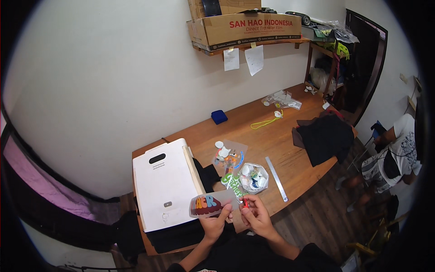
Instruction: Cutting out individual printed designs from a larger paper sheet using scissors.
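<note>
My left hand [216,225] is closed on the edge of a translucent transfer film sheet [194,209] printed with colourful block lettering. Close by on the right, my right hand [257,217] grips small red-handled scissors [245,203], whose blades are hard to make out at the sheet's right end. Just beyond the hands, a bowl [265,185] contains white and coloured scraps. Left of that bowl lie a green-lettered film piece [231,185] and another clear film [240,147] with orange and blue prints and white cut-outs.
A white heat press [167,186] stands on the wooden table [253,140] at left. A steel ruler [276,178], dark folded cloth [327,138], blue pouch [219,117] and yellow cord [260,124] lie about. Above is a shelf with a cardboard box [244,31]. Another person [394,149] is at right.
</note>
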### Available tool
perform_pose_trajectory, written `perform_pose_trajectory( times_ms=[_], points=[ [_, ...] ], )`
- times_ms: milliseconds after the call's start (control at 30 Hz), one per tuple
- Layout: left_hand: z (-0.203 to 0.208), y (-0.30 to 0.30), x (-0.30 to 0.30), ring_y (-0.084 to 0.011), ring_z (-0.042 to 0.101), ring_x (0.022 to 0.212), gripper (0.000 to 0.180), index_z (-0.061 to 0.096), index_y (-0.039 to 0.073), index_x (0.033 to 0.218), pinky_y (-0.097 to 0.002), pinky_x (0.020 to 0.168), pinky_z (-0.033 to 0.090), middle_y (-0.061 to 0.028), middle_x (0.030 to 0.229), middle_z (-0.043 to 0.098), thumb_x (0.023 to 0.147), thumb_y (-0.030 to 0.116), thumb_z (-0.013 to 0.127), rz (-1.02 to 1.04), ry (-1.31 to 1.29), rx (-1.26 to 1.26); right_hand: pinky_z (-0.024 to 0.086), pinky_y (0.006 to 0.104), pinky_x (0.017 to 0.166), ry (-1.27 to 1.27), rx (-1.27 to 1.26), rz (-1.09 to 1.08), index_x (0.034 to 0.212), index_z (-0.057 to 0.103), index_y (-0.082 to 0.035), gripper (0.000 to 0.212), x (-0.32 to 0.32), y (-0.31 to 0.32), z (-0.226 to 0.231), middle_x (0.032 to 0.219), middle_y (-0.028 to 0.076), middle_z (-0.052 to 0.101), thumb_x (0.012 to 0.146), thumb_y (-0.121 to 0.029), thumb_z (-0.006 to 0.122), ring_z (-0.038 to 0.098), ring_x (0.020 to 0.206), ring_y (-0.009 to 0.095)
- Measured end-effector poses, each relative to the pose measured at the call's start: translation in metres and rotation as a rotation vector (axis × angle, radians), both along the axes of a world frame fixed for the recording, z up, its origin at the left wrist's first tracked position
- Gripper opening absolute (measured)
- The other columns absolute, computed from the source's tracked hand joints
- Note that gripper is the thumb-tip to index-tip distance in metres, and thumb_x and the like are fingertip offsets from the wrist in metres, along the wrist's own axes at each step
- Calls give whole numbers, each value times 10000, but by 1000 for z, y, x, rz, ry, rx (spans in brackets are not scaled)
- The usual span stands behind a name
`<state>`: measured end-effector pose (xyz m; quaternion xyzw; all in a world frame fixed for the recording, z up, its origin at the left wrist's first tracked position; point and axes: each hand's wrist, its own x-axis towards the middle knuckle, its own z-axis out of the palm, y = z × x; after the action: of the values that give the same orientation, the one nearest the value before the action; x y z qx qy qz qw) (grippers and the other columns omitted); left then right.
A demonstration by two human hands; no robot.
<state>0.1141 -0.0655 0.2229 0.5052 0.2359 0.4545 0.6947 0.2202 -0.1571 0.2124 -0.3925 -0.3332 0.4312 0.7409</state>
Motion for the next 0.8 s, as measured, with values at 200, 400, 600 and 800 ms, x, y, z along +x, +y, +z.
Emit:
perform_pose_trajectory(
  times_ms=[200, 400, 600, 800],
  points=[
    [5, -3, -2, -98, 559, 557, 143, 602, -53, 924, -203, 489, 461, -54, 713, 597, 793, -10, 642, -53, 42, 5, 365, 148, 627, 35, -12, -101, 1100, 464, -13, 230, 13, 0, 3, 923, 11, 502, 880, -40, 522, 433, 747, 18],
    [5, -4, -1, -102, 556, 544, 137, 572, -34, 909, -208, 468, 462, -59, 696, 585, 796, 0, 640, -64, 67, -1, 374, 154, 643, -133, -54, -133, 1082, 477, -5, 239, 8, 2, 24, 855, -7, 479, 859, -41, 558, 431, 739, 22],
    [-4, -2, -2, -90, 558, 562, 140, 570, -22, 898, -194, 497, 456, -39, 696, 587, 789, 7, 654, -79, 68, 18, 276, 142, 456, -163, -27, -185, 1011, 507, -31, 158, 0, 13, 14, 751, -33, 500, 869, -74, 560, 377, 531, -10],
    [6, 12, -1, -170, 558, 939, 381, 375, -26, 1216, -298, 846, 444, -151, 1092, 540, 920, 183, 492, 34, -236, -65, 339, 161, 536, -62, -106, -160, 922, 508, -27, 90, 3, -1, 2, 748, 0, 550, 861, -52, 569, 452, 603, 19]
  ],
)
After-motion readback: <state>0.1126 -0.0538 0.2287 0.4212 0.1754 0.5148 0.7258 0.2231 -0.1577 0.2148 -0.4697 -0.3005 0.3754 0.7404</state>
